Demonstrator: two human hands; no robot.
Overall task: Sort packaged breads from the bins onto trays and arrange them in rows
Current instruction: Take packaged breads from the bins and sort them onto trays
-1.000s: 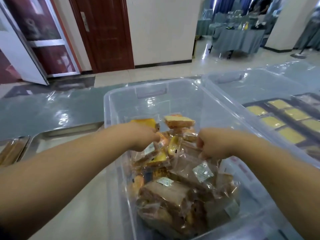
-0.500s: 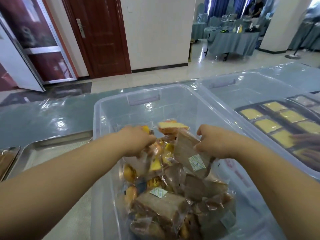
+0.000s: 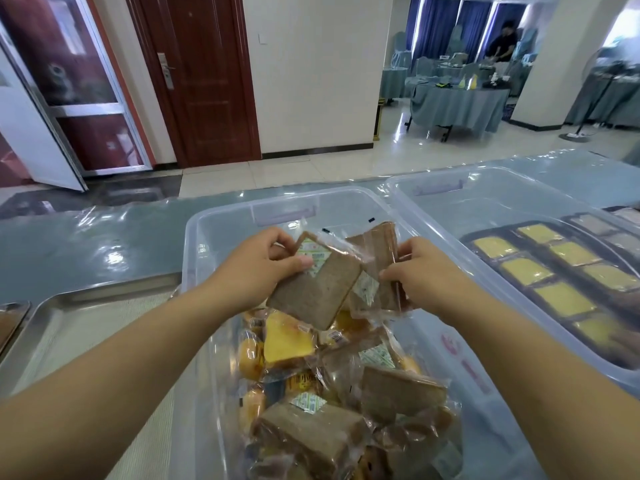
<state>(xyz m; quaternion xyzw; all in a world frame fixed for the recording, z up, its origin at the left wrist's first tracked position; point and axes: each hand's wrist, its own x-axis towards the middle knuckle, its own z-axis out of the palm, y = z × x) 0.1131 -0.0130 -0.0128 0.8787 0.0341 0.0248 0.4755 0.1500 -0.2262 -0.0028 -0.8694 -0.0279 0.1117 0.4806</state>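
Now the picking step: left hand [image 3: 263,268] pinches one brown packet [image 3: 315,292], right hand [image 3: 415,271] grips a second packet [image 3: 381,251] (perhaps two) over the bin [image 3: 221,233]. Next, I judge, carry both to the steel tray [image 3: 69,306].

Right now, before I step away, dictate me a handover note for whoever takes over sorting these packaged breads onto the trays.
Left hand: grips a brown wrapped bread slice, held above the clear plastic bin.
Right hand: grips a second brown wrapped slice beside it.
Bin: many mixed brown and yellow packets inside.
Done: yellow slices lie in rows on the dark tray, far right.
Left: probably set both brown slices on the steel tray at left, then keep sorting the bin.
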